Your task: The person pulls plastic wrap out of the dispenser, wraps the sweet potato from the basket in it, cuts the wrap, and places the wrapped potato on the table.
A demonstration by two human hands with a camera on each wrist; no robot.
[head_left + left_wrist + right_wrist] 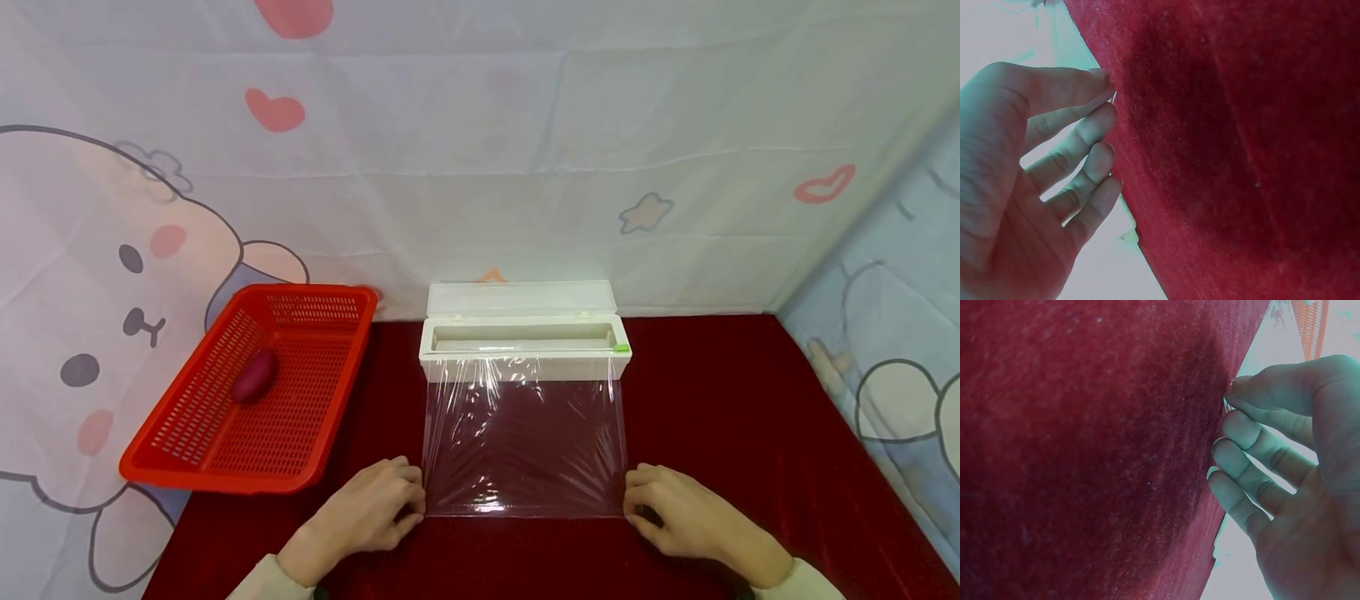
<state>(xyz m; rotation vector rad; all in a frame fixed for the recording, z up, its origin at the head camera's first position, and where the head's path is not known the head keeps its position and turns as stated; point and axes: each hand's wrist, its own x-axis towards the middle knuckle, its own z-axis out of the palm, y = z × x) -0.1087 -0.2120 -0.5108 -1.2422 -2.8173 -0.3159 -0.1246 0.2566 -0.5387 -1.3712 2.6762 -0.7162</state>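
Note:
A sheet of clear plastic wrap stretches from a white dispenser box toward the front of the table. My left hand pinches its near left corner between thumb and forefinger. At the near right corner my right hand pinches it the same way. Both hands are low over the red cloth, and the other fingers are loosely bent, as the wrist views show. The dispenser's clear lid is raised at the back. A green slider sits at the right end of its front edge.
To the left stands a red plastic basket with a purple oval, sweet-potato-like item inside. Dark red cloth covers the table. A white printed curtain hangs behind and along the sides.

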